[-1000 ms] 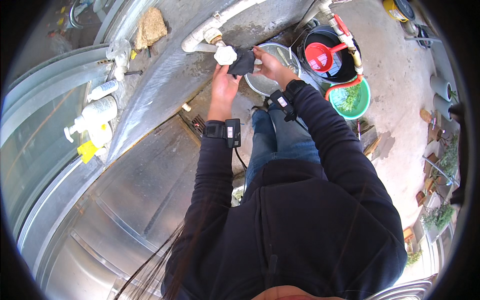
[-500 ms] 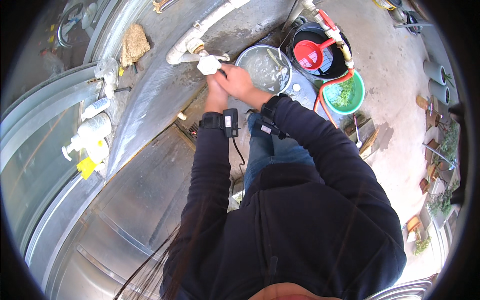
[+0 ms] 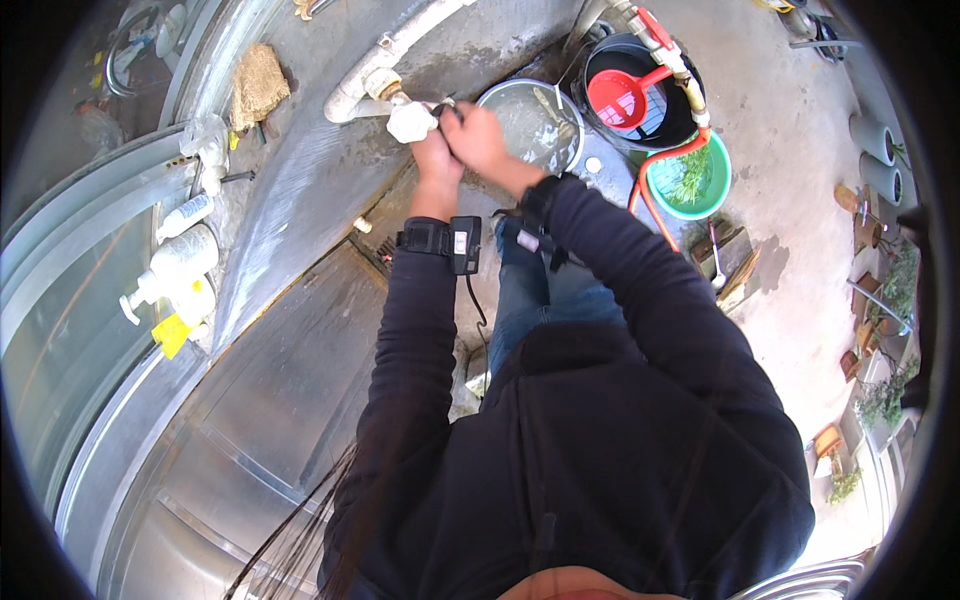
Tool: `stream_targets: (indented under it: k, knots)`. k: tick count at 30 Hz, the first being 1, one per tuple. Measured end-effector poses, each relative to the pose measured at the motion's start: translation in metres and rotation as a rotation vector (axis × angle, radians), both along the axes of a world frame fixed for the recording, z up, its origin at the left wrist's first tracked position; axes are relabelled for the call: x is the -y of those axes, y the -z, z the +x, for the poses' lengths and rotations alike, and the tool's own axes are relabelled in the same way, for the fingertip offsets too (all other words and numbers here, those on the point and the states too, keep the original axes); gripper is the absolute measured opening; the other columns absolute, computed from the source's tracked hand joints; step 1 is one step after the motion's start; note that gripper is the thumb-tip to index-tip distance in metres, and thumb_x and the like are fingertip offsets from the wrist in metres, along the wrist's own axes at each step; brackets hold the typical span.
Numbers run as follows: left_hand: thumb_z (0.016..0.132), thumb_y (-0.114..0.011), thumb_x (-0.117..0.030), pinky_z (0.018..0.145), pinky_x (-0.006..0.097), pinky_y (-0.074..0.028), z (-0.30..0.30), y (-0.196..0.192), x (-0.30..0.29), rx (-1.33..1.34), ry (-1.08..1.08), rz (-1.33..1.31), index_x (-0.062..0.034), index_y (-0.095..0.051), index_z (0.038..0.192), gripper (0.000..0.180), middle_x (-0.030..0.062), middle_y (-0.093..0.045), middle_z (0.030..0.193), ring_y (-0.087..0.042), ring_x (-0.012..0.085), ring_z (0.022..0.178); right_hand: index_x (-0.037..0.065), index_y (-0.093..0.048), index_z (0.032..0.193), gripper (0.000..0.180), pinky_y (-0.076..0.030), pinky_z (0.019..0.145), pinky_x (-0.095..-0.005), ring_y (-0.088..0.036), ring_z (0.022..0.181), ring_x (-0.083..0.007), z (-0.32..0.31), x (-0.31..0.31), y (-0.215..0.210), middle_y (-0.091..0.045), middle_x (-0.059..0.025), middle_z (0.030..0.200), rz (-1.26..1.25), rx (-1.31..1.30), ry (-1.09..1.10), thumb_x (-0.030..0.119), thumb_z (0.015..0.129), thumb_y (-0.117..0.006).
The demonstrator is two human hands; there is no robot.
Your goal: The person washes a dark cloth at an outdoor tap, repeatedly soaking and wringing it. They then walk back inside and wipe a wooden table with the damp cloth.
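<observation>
My left hand [image 3: 436, 163] and my right hand [image 3: 480, 138] are together just below a pale tap on a thick white pipe [image 3: 350, 92]. The tap's white knob-like end [image 3: 411, 122] is right beside my left hand, which lies partly behind the right one. My right hand is closed, its fingers curled near a small dark piece by the tap; what they grip is hidden. Just right of my hands stands a round metal basin [image 3: 528, 128] of cloudy water with a stick-like thing in it. My left fingers are mostly hidden.
A black bucket [image 3: 686, 95] holds a red dipper [image 3: 617, 99]; a green basin [image 3: 722, 185] holds leafy greens. An orange hose [image 3: 641, 190] runs beside them. Bottles [image 3: 187, 255] and a straw-coloured block [image 3: 260, 86] sit along the left ledge.
Both hands stay near the tap. My right hand has shifted slightly, its fingers now more curled and raised off the left wrist. The view has moved a little.
</observation>
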State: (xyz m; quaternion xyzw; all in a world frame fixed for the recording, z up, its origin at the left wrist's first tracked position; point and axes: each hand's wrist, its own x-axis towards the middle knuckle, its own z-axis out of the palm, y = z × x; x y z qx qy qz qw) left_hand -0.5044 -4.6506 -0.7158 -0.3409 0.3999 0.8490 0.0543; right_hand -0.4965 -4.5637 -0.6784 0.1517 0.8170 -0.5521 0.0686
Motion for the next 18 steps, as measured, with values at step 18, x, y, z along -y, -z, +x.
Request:
stream_targets:
  k: [18]
  knots:
    - [0.095, -0.057, -0.015, 0.076, 0.033, -0.052, 0.016, -0.039, 0.003, -0.185, -0.019, -0.222, -0.0056, -0.057, 0.114, 0.021, 0.0026, -0.063, 0.108, -0.062, 0.0158, 0.097, 0.003, -0.069, 0.098, 0.048, -0.050, 0.083, -0.0473, -0.064, 0.094, -0.0404, -0.035, -0.037, 0.040, -0.068, -0.0240, 0.093, 0.114, 0.215, -0.108, 0.047, 0.090, -0.052]
